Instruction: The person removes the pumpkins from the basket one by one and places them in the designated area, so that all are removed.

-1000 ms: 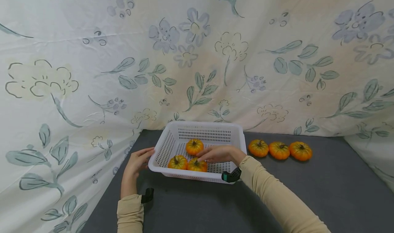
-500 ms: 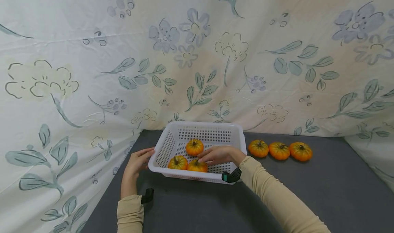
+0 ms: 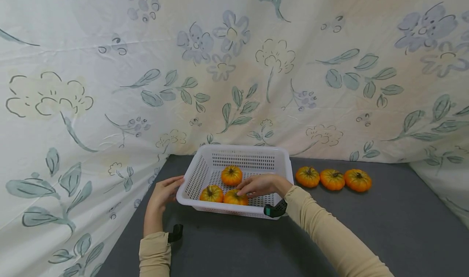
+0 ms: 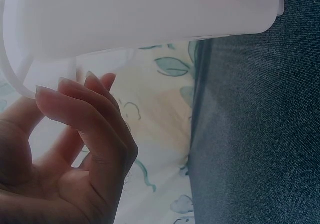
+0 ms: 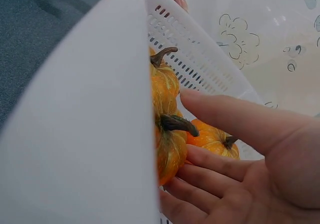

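Note:
A white perforated plastic basket (image 3: 253, 151) sits on the dark table with three small orange pumpkins inside. My left hand (image 3: 163, 193) grips its left rim; in the left wrist view the left hand (image 4: 85, 144) has bent fingers with their tips at the rim. Inside the basket, my right hand (image 3: 261, 184) touches the front right pumpkin (image 3: 234, 197). The front left pumpkin (image 3: 211, 193) lies beside that one, and the back pumpkin (image 3: 231, 175) lies behind them. In the right wrist view, the right hand (image 5: 235, 169) has fairly straight fingers against a pumpkin (image 5: 170, 149); the basket wall hides part of it.
Right of the basket, three more pumpkins stand in a row on the table: a left one (image 3: 307, 176), a middle one (image 3: 332, 179) and a right one (image 3: 358, 180). A flowered cloth (image 3: 220, 86) hangs behind and at the sides.
My right fingertips have drawn slightly to the right, and the front right pumpkin has shifted a little the same way. The left hand and the basket stay in place.

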A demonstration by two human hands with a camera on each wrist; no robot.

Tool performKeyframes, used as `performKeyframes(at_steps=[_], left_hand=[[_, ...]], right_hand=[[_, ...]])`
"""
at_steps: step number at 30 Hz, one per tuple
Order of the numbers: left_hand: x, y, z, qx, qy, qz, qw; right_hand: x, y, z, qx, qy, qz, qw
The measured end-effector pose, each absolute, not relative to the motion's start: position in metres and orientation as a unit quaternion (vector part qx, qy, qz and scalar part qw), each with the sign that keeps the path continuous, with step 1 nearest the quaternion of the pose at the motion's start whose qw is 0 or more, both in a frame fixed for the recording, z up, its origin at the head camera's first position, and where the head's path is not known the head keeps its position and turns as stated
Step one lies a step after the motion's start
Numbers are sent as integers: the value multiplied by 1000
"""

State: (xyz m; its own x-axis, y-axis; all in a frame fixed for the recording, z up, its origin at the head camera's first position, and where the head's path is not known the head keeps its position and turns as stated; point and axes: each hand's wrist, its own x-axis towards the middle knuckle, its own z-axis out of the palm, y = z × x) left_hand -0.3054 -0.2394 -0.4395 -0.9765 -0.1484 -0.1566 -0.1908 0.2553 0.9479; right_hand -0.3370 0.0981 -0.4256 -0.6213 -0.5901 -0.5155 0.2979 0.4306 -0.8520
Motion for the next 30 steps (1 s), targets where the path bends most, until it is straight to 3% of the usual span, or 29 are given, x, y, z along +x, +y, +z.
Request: performKeyframes(at_steps=[30], left_hand=[[-304, -240, -439, -102, 790, 605, 19]], right_hand=[[-336, 100, -426, -98, 758, -494, 414]])
